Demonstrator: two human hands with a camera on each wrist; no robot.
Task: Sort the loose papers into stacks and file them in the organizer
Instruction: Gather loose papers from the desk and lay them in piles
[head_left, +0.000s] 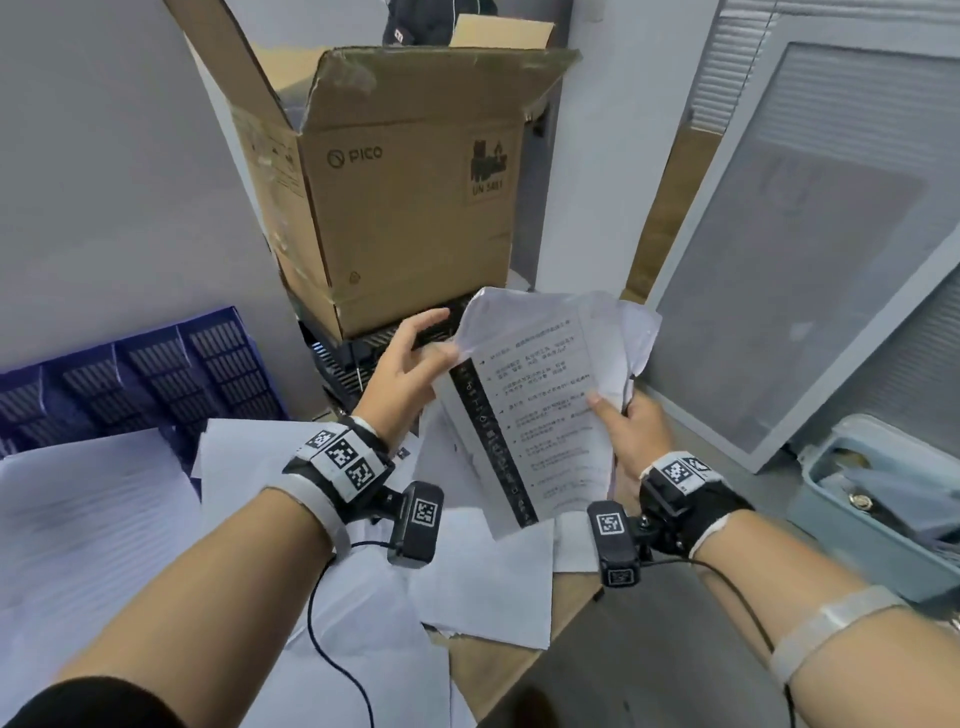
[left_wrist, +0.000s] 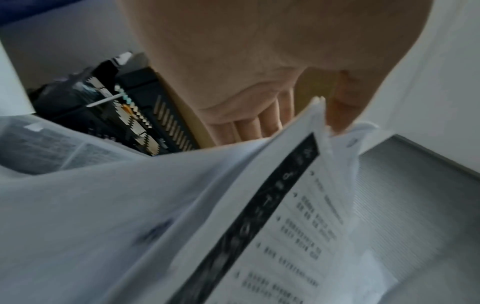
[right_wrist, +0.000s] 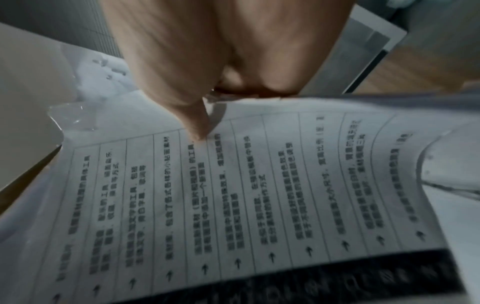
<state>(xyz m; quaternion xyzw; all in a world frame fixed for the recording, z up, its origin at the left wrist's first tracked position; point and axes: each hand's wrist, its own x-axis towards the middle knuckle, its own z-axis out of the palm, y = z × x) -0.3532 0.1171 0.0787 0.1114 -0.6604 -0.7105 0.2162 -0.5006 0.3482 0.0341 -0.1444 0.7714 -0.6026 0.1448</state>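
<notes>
1. Standing behind the hands, an open cardboard box (head_left: 405, 197) rests on a black organizer (head_left: 353, 358); loose papers (head_left: 311, 519) cover the table's left part.
2. Left hand (head_left: 410, 358) and right hand (head_left: 631, 431) pinch the raised printed sheets (head_left: 540, 400) by opposite edges.

Cardboard box (head_left: 395, 197) stands behind loose papers (head_left: 291, 519), organizer (head_left: 145, 374) at left.
</notes>
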